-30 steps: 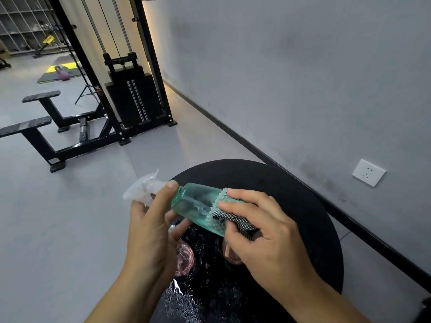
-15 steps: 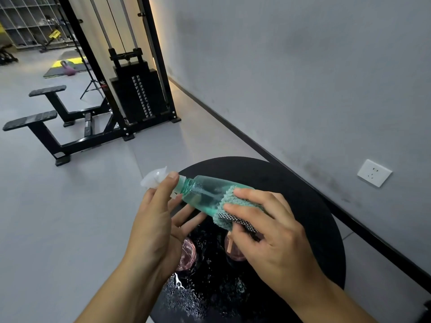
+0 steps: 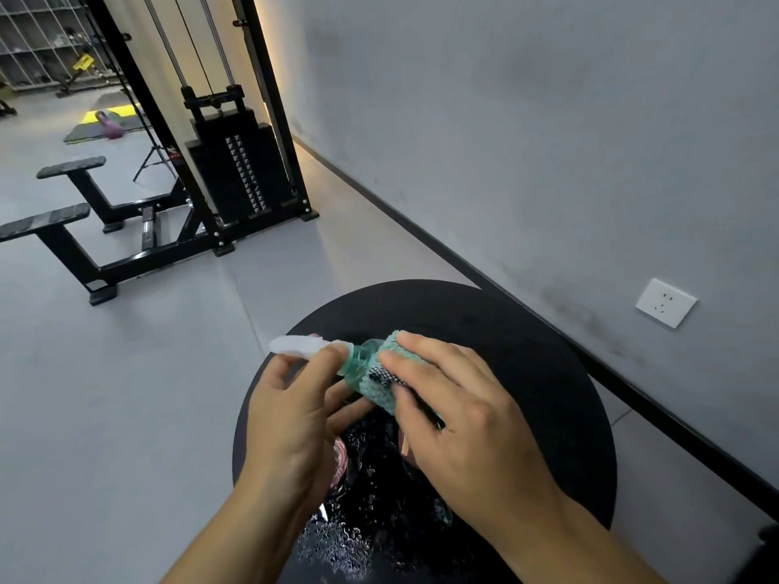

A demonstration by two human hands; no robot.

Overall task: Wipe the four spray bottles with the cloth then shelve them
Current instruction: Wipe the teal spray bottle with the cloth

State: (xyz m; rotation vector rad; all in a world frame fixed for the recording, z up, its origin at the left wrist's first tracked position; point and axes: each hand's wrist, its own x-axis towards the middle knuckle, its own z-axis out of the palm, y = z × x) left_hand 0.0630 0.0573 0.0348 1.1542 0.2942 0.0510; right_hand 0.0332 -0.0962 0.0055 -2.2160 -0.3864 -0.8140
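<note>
A clear green spray bottle (image 3: 358,366) with a white spray head (image 3: 295,345) lies sideways above the round black table (image 3: 527,351). My left hand (image 3: 291,419) pinches the bottle at its neck, just behind the spray head. My right hand (image 3: 459,419) grips a teal cloth (image 3: 385,373) wrapped round the bottle's body, near the neck; most of the body is hidden under cloth and fingers. Two pink bottles (image 3: 339,459) lie on the wet table below my hands, mostly hidden.
Water drops (image 3: 345,537) cover the table's near part. A grey wall with a white socket (image 3: 665,302) runs along the right. A black cable weight machine (image 3: 236,174) and benches (image 3: 63,229) stand on the grey floor at the left. Wire shelving (image 3: 38,35) is far back left.
My right hand has slid the cloth along the bottle from its base up to the neck. The spray head has shifted right and my left hand's hold has moved toward the neck.
</note>
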